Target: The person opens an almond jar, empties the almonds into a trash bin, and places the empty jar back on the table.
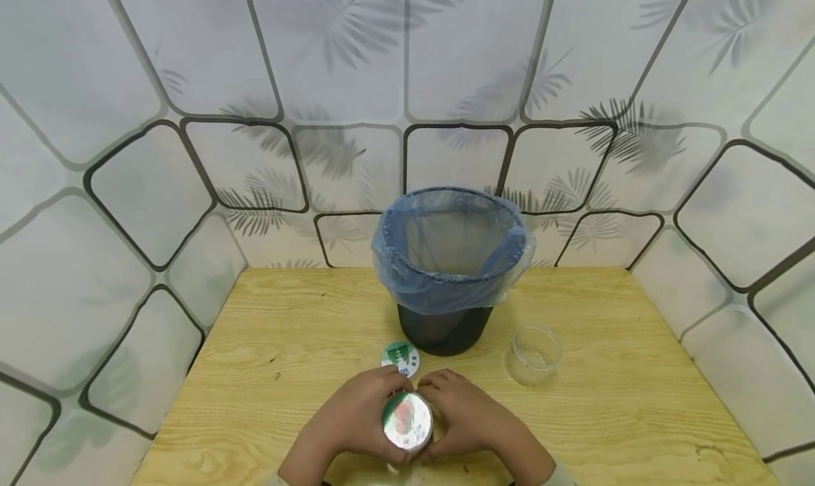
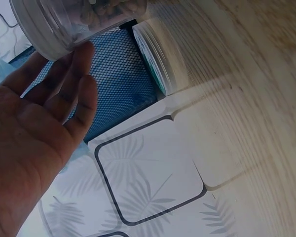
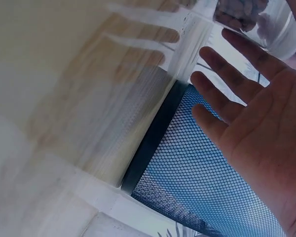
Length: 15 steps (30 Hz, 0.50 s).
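Observation:
A clear plastic jar (image 1: 407, 421) with a shiny printed foil seal stands between both hands near the table's front. Brown pieces (image 3: 239, 12) show through its wall in the right wrist view. My left hand (image 1: 366, 415) holds the jar's left side, fingers behind and thumb in front near the rim. On the other side my right hand (image 1: 467, 417) holds it, index finger at the back of the rim and thumb in front. The other right fingers spread loosely below. A green-and-white round lid (image 1: 401, 359) lies just behind the jar.
Behind the lid stands a dark mesh bin (image 1: 442, 330) lined with a blue plastic bag (image 1: 414, 291). A clear round plastic tub (image 1: 533, 366) sits to its right on the wooden table (image 1: 286, 344). Patterned white panels (image 1: 350, 168) surround the table's back and sides.

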Available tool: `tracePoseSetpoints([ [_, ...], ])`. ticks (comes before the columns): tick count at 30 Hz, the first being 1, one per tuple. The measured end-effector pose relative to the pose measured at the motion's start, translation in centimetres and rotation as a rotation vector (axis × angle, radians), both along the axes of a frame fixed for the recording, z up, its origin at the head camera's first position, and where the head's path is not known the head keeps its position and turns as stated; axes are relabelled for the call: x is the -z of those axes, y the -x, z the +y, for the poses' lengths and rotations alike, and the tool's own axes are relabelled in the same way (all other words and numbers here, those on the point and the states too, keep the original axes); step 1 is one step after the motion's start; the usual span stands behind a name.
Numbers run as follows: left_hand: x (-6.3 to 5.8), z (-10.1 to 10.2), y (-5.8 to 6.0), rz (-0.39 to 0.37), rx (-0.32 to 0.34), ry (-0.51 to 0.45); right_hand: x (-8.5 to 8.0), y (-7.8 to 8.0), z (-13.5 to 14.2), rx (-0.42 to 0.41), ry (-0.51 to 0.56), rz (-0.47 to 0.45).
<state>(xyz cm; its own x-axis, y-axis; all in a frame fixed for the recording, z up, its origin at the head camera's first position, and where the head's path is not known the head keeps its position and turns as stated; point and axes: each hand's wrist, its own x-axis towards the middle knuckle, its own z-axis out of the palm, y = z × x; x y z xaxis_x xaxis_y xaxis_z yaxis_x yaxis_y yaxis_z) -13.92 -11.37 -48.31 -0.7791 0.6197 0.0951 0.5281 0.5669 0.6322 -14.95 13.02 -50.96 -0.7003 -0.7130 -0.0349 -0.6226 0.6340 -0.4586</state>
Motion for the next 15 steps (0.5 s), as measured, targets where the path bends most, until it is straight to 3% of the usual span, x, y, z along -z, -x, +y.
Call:
tracePoseSetpoints([
  [6,-0.15,0.09,0.08,0.044,-0.022,-0.026,0.54,0.21,0.42,0.010,0.103,-0.065],
  [15,0.33,0.26,0.30,0.075,-0.030,-0.142,0.67,0.69,0.72,-0.029,0.288,-0.192],
])
